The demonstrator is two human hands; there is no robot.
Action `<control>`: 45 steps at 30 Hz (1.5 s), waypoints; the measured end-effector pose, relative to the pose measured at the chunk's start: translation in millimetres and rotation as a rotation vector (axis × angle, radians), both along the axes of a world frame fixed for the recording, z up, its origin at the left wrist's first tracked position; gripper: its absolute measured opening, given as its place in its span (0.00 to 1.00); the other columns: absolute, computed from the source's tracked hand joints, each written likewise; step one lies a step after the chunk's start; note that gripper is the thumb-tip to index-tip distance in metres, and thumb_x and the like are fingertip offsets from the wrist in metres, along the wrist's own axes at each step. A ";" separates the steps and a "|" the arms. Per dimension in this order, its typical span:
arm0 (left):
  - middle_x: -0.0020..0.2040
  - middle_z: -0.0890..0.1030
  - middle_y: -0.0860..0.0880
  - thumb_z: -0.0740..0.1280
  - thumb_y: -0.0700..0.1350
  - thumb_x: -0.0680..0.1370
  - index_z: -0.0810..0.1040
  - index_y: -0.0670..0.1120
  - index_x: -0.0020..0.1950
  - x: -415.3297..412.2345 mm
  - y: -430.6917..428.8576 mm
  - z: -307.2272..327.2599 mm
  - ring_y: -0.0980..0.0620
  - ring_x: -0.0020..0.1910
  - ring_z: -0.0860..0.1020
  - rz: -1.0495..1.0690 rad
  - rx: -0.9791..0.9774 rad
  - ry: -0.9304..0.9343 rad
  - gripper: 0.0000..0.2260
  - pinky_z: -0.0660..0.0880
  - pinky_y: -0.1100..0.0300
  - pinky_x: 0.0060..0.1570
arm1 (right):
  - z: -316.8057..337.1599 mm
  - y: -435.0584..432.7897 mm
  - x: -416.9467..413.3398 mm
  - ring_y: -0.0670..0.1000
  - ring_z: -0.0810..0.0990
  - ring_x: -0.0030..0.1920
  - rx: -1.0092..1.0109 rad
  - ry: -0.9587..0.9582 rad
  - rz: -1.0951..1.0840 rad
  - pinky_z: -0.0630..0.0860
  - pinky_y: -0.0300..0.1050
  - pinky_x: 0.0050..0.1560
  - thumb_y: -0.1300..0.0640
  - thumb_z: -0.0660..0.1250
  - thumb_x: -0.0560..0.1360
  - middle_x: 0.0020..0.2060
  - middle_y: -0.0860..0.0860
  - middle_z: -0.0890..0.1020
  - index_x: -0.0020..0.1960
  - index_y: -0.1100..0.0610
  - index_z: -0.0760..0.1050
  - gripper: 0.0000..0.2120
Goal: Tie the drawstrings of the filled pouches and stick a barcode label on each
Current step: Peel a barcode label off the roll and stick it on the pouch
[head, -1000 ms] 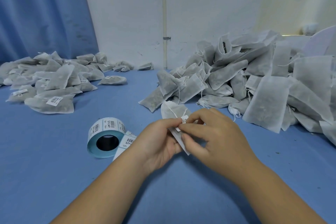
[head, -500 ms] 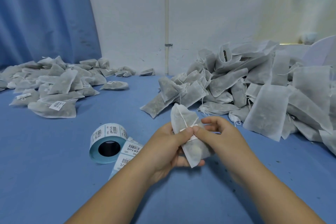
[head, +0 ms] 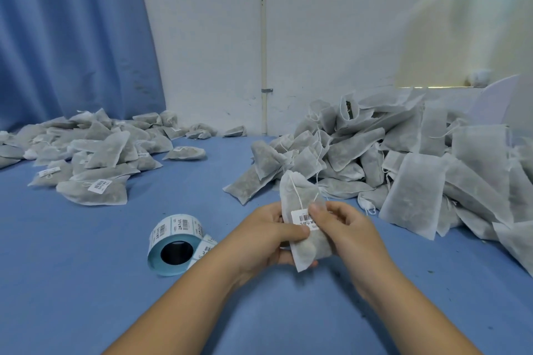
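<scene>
Both hands hold one filled pouch (head: 297,193) a little right of the centre of the frame, lifted above the blue bench (head: 86,282). The long axis of the pouch stands almost vertical in the picture, with a small lean. Its gathered top points up and slightly to the left, toward the far wall, and its bottom edge points down toward the person. A thin white drawstring (head: 297,196) runs down the front face from the top to the middle.

A white barcode label (head: 300,217) sits across the middle of the pouch, and its long side lies nearly crosswise to the long axis of the pouch.

The left hand (head: 265,236) grips the pouch from the left. Its fingers are curled behind and under the pouch, and its thumb lies on the front at the lower edge of the label. The right hand (head: 349,228) presses its thumb on the right part of the label, and its other fingers are bent at the right edge of the pouch.

A roll of labels (head: 174,242) lies on its side on the bench, just left of the left wrist, with a loose strip going to the right. A big heap of pouches (head: 418,181) fills the right side of the frame. A lower heap of pouches with labels (head: 95,187) lies at the left, before a blue curtain (head: 72,37).
</scene>
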State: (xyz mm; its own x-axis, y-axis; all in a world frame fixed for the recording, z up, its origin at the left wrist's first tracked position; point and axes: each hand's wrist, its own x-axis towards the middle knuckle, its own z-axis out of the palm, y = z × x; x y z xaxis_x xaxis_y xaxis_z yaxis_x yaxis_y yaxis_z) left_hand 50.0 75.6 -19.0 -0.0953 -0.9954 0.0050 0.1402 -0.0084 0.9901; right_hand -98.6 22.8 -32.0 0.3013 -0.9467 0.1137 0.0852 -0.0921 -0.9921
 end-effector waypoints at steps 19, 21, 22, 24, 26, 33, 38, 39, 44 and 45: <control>0.49 0.86 0.43 0.68 0.38 0.78 0.79 0.44 0.59 74.7 28.8 39.9 0.44 0.46 0.85 0.458 -0.069 0.017 0.10 0.82 0.50 0.43 | 51.0 8.4 79.0 0.49 0.80 0.35 -0.019 0.105 0.293 0.74 0.41 0.33 0.52 0.67 0.77 0.42 0.53 0.85 0.52 0.52 0.82 0.07; 0.48 0.86 0.42 0.66 0.40 0.80 0.80 0.42 0.58 94.2 32.1 40.8 0.43 0.43 0.85 0.495 -0.076 0.088 0.08 0.82 0.51 0.41 | 61.4 6.3 101.2 0.49 0.76 0.31 0.015 0.086 0.328 0.71 0.41 0.30 0.55 0.68 0.76 0.37 0.53 0.82 0.50 0.55 0.82 0.06; 0.48 0.86 0.41 0.65 0.41 0.80 0.80 0.41 0.57 105.8 33.6 40.7 0.43 0.41 0.85 0.519 -0.089 0.117 0.08 0.82 0.53 0.37 | 66.2 4.5 112.4 0.49 0.75 0.29 0.032 0.077 0.349 0.70 0.41 0.29 0.56 0.69 0.76 0.34 0.53 0.81 0.48 0.57 0.82 0.05; 0.47 0.85 0.40 0.65 0.42 0.81 0.80 0.42 0.56 131.9 35.5 38.8 0.43 0.37 0.84 0.640 -0.107 0.146 0.08 0.79 0.56 0.32 | 73.3 -1.1 133.9 0.48 0.73 0.26 0.076 0.083 0.379 0.68 0.41 0.27 0.56 0.68 0.76 0.31 0.53 0.77 0.44 0.57 0.80 0.05; 0.44 0.83 0.43 0.65 0.43 0.81 0.80 0.44 0.53 160.0 35.3 29.3 0.47 0.31 0.80 0.827 -0.079 0.134 0.05 0.75 0.59 0.26 | 75.0 -8.4 153.7 0.47 0.70 0.24 0.146 0.134 0.381 0.65 0.39 0.25 0.55 0.69 0.76 0.29 0.52 0.74 0.43 0.57 0.78 0.05; 0.39 0.78 0.49 0.61 0.39 0.80 0.79 0.48 0.49 211.0 31.4 -13.0 0.56 0.24 0.70 1.084 0.000 0.045 0.08 0.66 0.65 0.23 | 75.3 -32.9 234.6 0.49 0.73 0.27 0.250 0.157 0.352 0.69 0.37 0.22 0.58 0.69 0.76 0.33 0.54 0.77 0.49 0.60 0.78 0.06; 0.39 0.78 0.49 0.60 0.37 0.79 0.79 0.48 0.50 221.4 32.8 -12.8 0.58 0.20 0.70 1.084 -0.020 0.001 0.10 0.65 0.67 0.20 | 80.6 -50.3 277.4 0.53 0.81 0.51 0.224 0.026 0.344 0.76 0.50 0.62 0.58 0.70 0.76 0.49 0.56 0.77 0.60 0.61 0.70 0.16; 0.39 0.78 0.49 0.60 0.37 0.79 0.79 0.48 0.50 221.5 34.0 -12.7 0.58 0.21 0.70 1.087 -0.022 -0.006 0.10 0.65 0.67 0.20 | 75.9 -51.6 278.1 0.52 0.81 0.49 0.203 0.092 0.319 0.76 0.50 0.63 0.59 0.70 0.77 0.46 0.55 0.77 0.59 0.60 0.69 0.14; 0.36 0.79 0.52 0.61 0.37 0.79 0.81 0.48 0.49 209.5 38.7 -0.1 0.57 0.22 0.70 1.047 -0.085 -0.023 0.10 0.65 0.64 0.24 | 46.2 -47.3 247.6 0.55 0.83 0.39 0.206 0.281 0.354 0.82 0.45 0.38 0.63 0.66 0.78 0.41 0.60 0.80 0.50 0.66 0.74 0.05; 0.34 0.79 0.53 0.61 0.37 0.79 0.81 0.48 0.49 203.4 40.1 4.3 0.57 0.23 0.70 1.026 -0.114 -0.018 0.10 0.65 0.63 0.25 | 43.3 -46.5 236.7 0.54 0.83 0.36 0.197 0.291 0.350 0.81 0.44 0.35 0.63 0.66 0.78 0.40 0.59 0.80 0.49 0.66 0.75 0.05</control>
